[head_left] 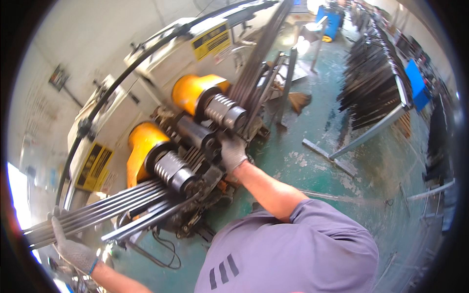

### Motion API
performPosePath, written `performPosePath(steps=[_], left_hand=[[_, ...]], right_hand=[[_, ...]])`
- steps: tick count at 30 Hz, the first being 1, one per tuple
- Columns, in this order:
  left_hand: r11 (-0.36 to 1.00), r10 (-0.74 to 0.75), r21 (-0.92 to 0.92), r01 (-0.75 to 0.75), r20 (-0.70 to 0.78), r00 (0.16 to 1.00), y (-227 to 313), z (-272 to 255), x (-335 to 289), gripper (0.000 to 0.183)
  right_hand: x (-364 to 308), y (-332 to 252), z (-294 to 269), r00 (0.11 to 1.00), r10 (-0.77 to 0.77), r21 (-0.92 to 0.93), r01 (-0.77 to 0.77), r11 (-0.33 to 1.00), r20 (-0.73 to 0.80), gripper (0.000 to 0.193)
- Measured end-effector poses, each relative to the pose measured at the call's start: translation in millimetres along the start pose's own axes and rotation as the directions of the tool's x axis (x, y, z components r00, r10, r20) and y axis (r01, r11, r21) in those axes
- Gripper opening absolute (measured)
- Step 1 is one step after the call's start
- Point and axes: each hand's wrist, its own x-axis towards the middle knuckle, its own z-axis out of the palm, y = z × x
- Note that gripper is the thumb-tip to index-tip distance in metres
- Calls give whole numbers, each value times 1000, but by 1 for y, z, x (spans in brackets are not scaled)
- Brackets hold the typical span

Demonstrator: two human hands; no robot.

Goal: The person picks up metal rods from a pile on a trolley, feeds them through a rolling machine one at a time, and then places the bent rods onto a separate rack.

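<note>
At the left, my left hand (73,251), in a grey knit glove, is closed round a row of long dark metal bars (112,202), with one digit lying across them. The bars run into a machine with two yellow housings (144,146), each bearing a ribbed metal cylinder (174,172). My right hand (232,151), also gloved, reaches to the machine beside a black cylindrical part (195,133) between the two ribbed cylinders. Its fingertips are blurred and partly hidden against the dark parts, so their grip is unclear.
More long bars (259,53) extend away beyond the machine. A black hose (112,85) arches over it. On the right, a metal rack (373,129) carries many dark bars (373,80). A broom head (299,101) is near the machine on the green floor (312,122).
</note>
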Motion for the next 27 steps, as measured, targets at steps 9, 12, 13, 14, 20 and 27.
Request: performPosePath(steps=[9,12,13,14,20,27], left_hand=[[971,142,143,-190,291,946,32,115,-10,41],[931,282,108,-349,394,875,35,161,-28,36],[897,352,95,-432,439,827,38,171,-31,30],[853,422,79,-516,478,770,42,176,-34,25],[897,316,40,-439,636,704,37,209,-31,24],[915,325,-55,-399,685,652,33,201,-17,28]], right_hand=[[21,-36,-14,963,216,485,-266,833,158,41],[30,-23,-13,981,148,473,-189,860,123,44],[30,-23,-12,985,124,458,-167,873,123,45],[30,-26,-9,987,95,447,-143,883,127,45],[43,4,-4,999,-46,263,43,964,4,46],[35,-13,-6,991,-126,194,116,974,43,46]])
